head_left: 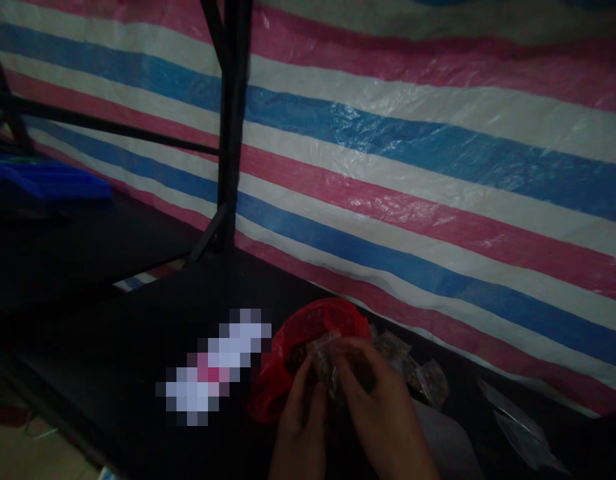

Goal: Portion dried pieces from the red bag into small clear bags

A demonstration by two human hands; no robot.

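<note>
My left hand [306, 407] and my right hand [371, 380] are close together over the black table, fingers closed on a small clear plastic bag [324, 353]. Small dark contents show dimly through the bag. Just behind it lies an open red plastic bag [275, 393] with dark brown bits [295, 357] inside; what they are I cannot make out. To the right of my right hand lie several small filled clear bags [433, 381], partly hidden by that hand. A pale grey object [445, 433] shows beside my right wrist.
A blurred-out pale patch [223, 367] covers something left of the red bag. A flat clear bag [521, 427] lies at the right. Behind the black table [138, 347] hangs a striped plastic sheet [413, 173]. A black frame post [231, 133] and a blue tray [63, 179] stand left.
</note>
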